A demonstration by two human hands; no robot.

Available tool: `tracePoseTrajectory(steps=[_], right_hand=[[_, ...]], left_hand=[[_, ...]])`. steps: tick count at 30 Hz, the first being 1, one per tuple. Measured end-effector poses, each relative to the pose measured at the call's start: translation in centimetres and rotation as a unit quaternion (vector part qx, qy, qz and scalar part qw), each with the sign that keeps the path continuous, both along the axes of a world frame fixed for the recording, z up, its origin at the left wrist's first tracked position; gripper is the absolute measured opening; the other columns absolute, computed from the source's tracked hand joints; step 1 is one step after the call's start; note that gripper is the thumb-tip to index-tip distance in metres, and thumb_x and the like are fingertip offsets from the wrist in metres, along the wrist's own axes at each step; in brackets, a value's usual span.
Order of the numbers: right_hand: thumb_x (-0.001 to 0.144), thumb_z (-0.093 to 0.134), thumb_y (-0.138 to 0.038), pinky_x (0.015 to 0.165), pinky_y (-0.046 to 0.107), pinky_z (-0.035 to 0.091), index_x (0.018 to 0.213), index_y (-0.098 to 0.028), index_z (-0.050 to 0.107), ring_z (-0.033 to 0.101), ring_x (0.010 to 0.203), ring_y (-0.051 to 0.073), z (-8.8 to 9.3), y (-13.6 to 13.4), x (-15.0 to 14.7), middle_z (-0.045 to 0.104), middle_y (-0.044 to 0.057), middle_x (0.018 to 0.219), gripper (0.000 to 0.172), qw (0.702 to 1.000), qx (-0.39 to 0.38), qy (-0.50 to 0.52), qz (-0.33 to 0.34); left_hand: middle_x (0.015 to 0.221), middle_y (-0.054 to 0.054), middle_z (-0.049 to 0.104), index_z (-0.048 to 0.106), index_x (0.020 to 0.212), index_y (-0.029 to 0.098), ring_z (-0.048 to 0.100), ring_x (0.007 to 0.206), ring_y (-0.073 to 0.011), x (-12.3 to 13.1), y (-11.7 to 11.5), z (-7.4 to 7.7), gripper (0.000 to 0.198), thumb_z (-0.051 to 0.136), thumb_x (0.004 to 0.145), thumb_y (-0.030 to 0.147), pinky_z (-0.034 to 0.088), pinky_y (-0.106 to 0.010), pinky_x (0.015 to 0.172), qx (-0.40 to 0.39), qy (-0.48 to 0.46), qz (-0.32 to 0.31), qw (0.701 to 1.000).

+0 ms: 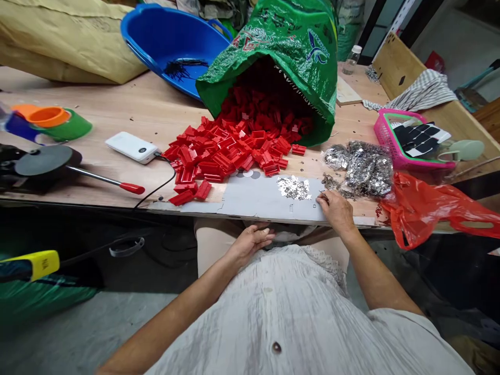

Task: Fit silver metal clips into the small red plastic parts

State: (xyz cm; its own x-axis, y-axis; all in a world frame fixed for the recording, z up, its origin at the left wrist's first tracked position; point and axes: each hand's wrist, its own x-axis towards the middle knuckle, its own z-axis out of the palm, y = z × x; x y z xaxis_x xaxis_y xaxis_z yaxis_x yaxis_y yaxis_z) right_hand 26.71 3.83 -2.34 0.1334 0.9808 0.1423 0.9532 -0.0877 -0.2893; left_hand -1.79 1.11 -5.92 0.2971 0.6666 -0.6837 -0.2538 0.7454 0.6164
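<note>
A: How's the right grip point(336, 208)?
B: Fingertips on the sheet point(265, 200); I can't tell if they're pinching anything. Silver bits point(294, 187) lie at its ten o'clock, dark bits point(330, 182) at twelve. I'd pick singly, lightly. Left grip point(252, 242): loosely spread, over the lap.
A: Surface point(94, 177)?
B: Wooden; from the wearer, red parts point(222, 156) at eleven, basket point(385, 138) at two. Grey floor point(128, 317) below.

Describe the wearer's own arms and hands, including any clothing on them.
The left hand and right hand are bare, with no gloves, watch or bracelet visible. Both forearms are uncovered. The right sleeve is short and pale, matching the crinkled whitish top. No cables or markings show on either arm.
</note>
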Motion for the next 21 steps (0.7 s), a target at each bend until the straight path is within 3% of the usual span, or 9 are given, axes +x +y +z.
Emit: tracePoseTrajectory(steps=[4, 8, 9, 11, 13, 14, 15, 17, 21], right_hand=[[0.091, 0.053, -0.032, 0.067, 0.029, 0.037, 0.091, -0.022, 0.068, 0.06, 0.082, 0.02, 0.1, 0.2, 0.1, 0.068, 0.006, 0.094, 0.018, 1.0, 0.009, 0.001, 0.021], [0.091, 0.052, -0.034, 0.068, 0.029, 0.039, 0.091, -0.022, 0.069, 0.061, 0.081, 0.02, 0.1, 0.0, 0.2, 0.07, 0.006, 0.092, 0.021, 0.999, 0.026, 0.015, 0.043], [0.09, 0.053, -0.035, 0.068, 0.029, 0.039, 0.091, -0.022, 0.069, 0.062, 0.082, 0.02, 0.1, 0.0, 0.2, 0.07, 0.006, 0.094, 0.021, 0.998, 0.032, 0.018, 0.046], [0.089, 0.053, -0.037, 0.067, 0.03, 0.04, 0.092, -0.023, 0.069, 0.062, 0.08, 0.021, 0.2, -0.1, 0.2, 0.07, 0.005, 0.092, 0.021, 0.998, 0.04, 0.014, 0.049], [0.089, 0.052, -0.038, 0.067, 0.03, 0.04, 0.092, -0.023, 0.07, 0.063, 0.079, 0.021, 0.3, -0.3, 0.2, 0.071, 0.005, 0.091, 0.023, 0.997, 0.044, 0.015, 0.062], [0.089, 0.052, -0.04, 0.066, 0.03, 0.04, 0.093, -0.023, 0.07, 0.063, 0.078, 0.021, 0.3, -0.4, 0.2, 0.071, 0.006, 0.091, 0.025, 0.997, 0.046, 0.018, 0.065], [0.09, 0.051, -0.041, 0.065, 0.031, 0.04, 0.093, -0.024, 0.07, 0.063, 0.078, 0.022, 0.4, -0.5, 0.2, 0.072, 0.006, 0.092, 0.026, 0.997, 0.046, 0.021, 0.065], [0.089, 0.051, -0.044, 0.063, 0.031, 0.04, 0.095, -0.025, 0.07, 0.064, 0.077, 0.023, 0.6, -0.7, 0.2, 0.073, 0.006, 0.093, 0.028, 0.997, 0.043, 0.033, 0.058], [0.089, 0.052, -0.047, 0.061, 0.032, 0.041, 0.101, -0.026, 0.069, 0.066, 0.072, 0.024, 0.8, -1.0, 0.1, 0.074, 0.006, 0.087, 0.03, 0.998, 0.028, 0.06, 0.019]], left_hand=[[0.096, -0.01, 0.073, 0.068, 0.097, 0.015, 0.071, 0.083, -0.0195, -2.2, 0.1, 1.8, 0.033, 0.08, 0.071, 0.033, 0.055, -0.028, 0.072, 0.123, 0.045, -0.067, 0.989], [0.088, -0.007, 0.072, 0.069, 0.099, 0.016, 0.07, 0.081, -0.0224, -5.6, 1.8, 3.2, 0.034, 0.073, 0.075, 0.039, 0.052, -0.03, 0.067, 0.265, 0.171, -0.02, 0.949], [0.089, -0.007, 0.071, 0.069, 0.101, 0.017, 0.069, 0.083, -0.0223, -6.8, 2.3, 3.5, 0.031, 0.071, 0.077, 0.037, 0.052, -0.031, 0.071, 0.319, 0.241, 0.019, 0.917], [0.102, -0.008, 0.069, 0.067, 0.108, 0.019, 0.065, 0.095, -0.0234, -9.2, 3.5, 3.9, 0.029, 0.067, 0.081, 0.03, 0.049, -0.037, 0.087, 0.42, 0.426, 0.1, 0.795], [0.115, -0.013, 0.064, 0.064, 0.114, 0.018, 0.056, 0.111, -0.0283, -11.6, 4.5, 4.0, 0.032, 0.065, 0.082, 0.025, 0.041, -0.043, 0.1, 0.45, 0.57, 0.136, 0.674], [0.119, -0.015, 0.061, 0.062, 0.116, 0.017, 0.052, 0.117, -0.0307, -12.6, 4.9, 4.0, 0.036, 0.067, 0.081, 0.025, 0.037, -0.046, 0.103, 0.445, 0.62, 0.136, 0.632], [0.122, -0.017, 0.058, 0.061, 0.118, 0.017, 0.049, 0.12, -0.033, -13.4, 5.2, 3.9, 0.039, 0.068, 0.08, 0.025, 0.035, -0.048, 0.104, 0.431, 0.657, 0.132, 0.604], [0.123, -0.018, 0.055, 0.062, 0.116, 0.017, 0.046, 0.12, -0.036, -14.5, 5.8, 3.4, 0.041, 0.071, 0.078, 0.027, 0.035, -0.05, 0.103, 0.4, 0.702, 0.115, 0.578], [0.116, -0.015, 0.057, 0.067, 0.099, 0.018, 0.048, 0.113, -0.0347, -15.2, 6.1, 2.1, 0.022, 0.069, 0.079, 0.029, 0.038, -0.048, 0.098, 0.38, 0.716, 0.098, 0.578]])
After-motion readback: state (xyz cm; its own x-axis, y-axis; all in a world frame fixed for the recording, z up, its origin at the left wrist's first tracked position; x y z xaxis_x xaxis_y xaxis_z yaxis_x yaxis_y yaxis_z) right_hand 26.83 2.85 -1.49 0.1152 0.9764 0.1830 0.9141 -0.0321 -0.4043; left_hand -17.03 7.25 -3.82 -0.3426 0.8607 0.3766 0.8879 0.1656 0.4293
